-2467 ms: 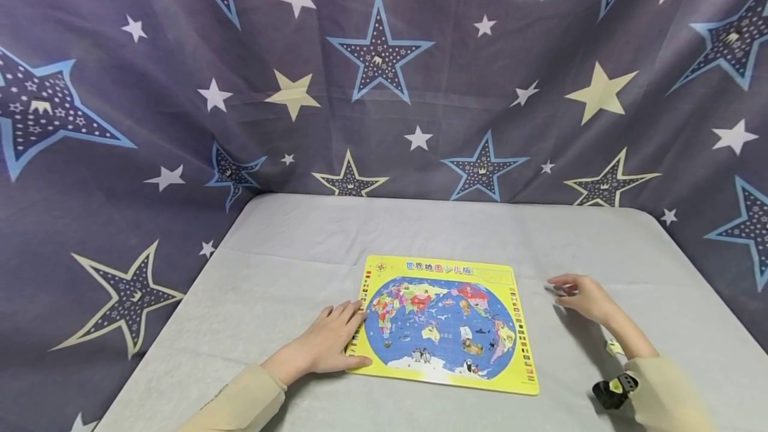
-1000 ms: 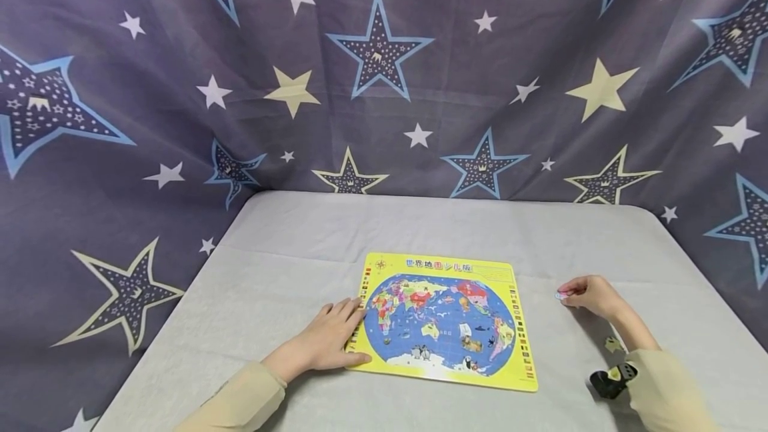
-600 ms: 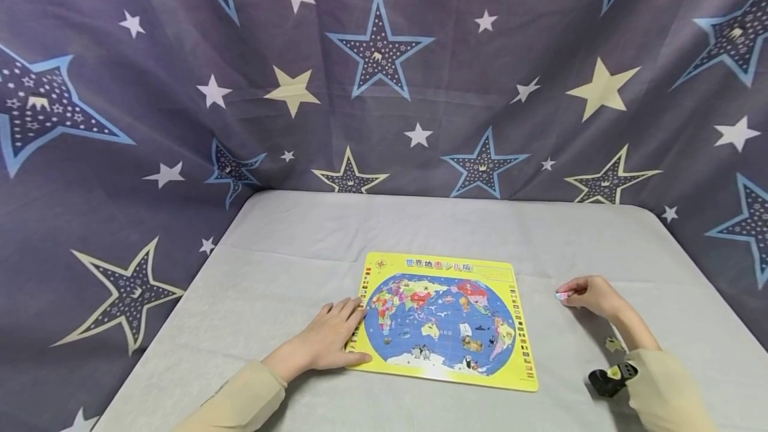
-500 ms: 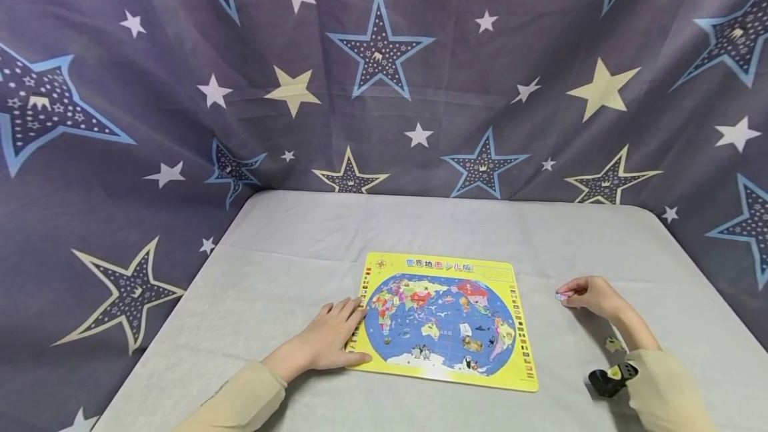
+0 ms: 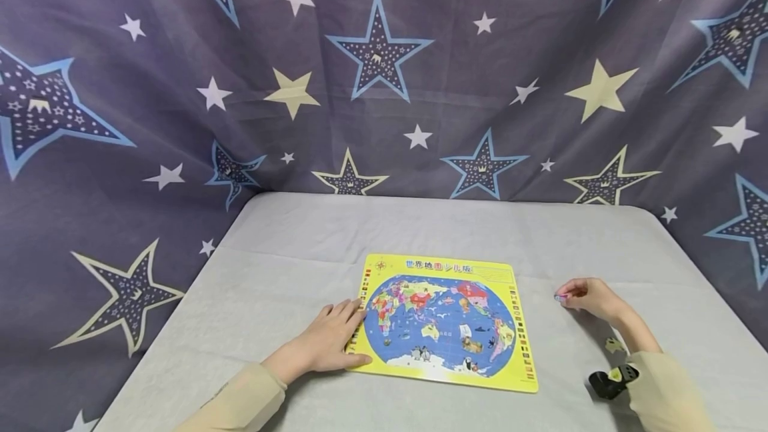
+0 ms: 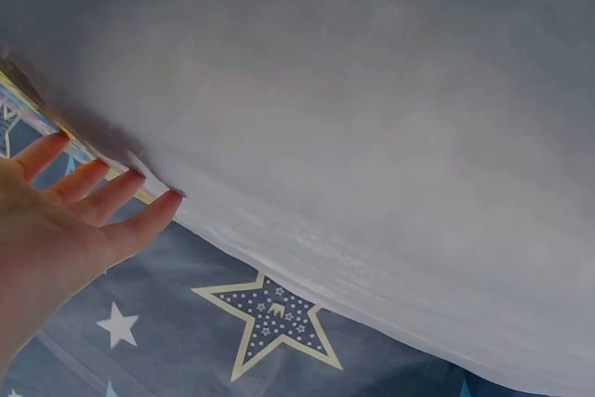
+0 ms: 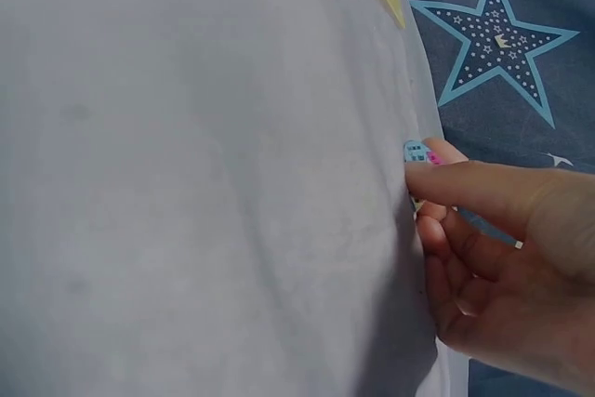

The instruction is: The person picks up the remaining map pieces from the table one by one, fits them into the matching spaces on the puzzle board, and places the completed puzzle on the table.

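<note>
A yellow-bordered world map puzzle board (image 5: 444, 382) lies flat on the table, its map area blue with colourful continents. My left hand (image 5: 327, 341) rests on the board's left edge with fingers extended; the left wrist view shows the same hand (image 6: 79, 206) with its fingertips along that edge. To the right of the board, my right hand (image 5: 595, 299) pinches a small puzzle piece (image 5: 561, 297) between thumb and fingers. In the right wrist view the piece (image 7: 416, 151) shows light blue and pink parts; the thumb and fingers cover the rest.
A pale grey cloth covers the table (image 5: 288, 232). Beside the right sleeve is a black device (image 5: 609, 384), with a small pale yellow item (image 5: 613, 345) just above it. A dark star-patterned curtain (image 5: 420, 112) hangs along the back and sides.
Earlier, the right thumb and fingers were parted, with no piece clearly visible. Now they pinch the small piece, and the hand sits slightly further right. The left hand has stayed on the board.
</note>
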Action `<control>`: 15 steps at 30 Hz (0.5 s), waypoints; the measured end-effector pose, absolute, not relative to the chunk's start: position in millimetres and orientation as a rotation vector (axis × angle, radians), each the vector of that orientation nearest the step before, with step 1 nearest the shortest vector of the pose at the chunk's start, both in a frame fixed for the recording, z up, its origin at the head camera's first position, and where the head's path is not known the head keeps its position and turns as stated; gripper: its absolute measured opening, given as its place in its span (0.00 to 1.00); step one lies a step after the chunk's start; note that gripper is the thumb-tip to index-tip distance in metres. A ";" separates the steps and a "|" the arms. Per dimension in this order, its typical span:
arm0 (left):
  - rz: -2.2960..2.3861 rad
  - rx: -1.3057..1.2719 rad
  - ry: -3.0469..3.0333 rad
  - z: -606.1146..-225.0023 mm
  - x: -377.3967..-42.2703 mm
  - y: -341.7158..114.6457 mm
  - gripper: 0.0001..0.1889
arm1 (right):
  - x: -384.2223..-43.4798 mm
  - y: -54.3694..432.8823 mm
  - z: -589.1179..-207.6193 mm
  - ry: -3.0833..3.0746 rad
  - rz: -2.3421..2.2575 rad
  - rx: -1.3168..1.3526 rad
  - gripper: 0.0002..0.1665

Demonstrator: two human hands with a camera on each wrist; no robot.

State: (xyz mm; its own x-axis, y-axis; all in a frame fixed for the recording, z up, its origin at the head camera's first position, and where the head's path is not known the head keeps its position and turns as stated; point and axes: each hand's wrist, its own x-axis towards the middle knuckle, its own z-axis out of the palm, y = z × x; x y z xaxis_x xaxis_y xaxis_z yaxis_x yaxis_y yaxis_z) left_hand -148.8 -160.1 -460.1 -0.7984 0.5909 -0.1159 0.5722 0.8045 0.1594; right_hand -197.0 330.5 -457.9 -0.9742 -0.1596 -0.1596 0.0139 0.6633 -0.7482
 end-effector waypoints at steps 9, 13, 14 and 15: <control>0.164 0.920 2.839 -461.3 -148.2 -159.4 0.46 | -193.5 326.2 -459.6 2.732 -1.208 -0.103 0.11; 0.169 0.916 2.844 -461.2 -147.9 -159.6 0.46 | -193.6 321.5 -458.2 2.774 -1.233 -0.124 0.12; 0.173 0.914 2.845 -460.7 -147.5 -159.8 0.46 | -194.2 320.1 -457.6 2.786 -1.239 -0.134 0.12; 0.171 0.913 2.847 -460.6 -147.2 -160.0 0.46 | -194.8 318.6 -456.9 2.796 -1.243 -0.148 0.13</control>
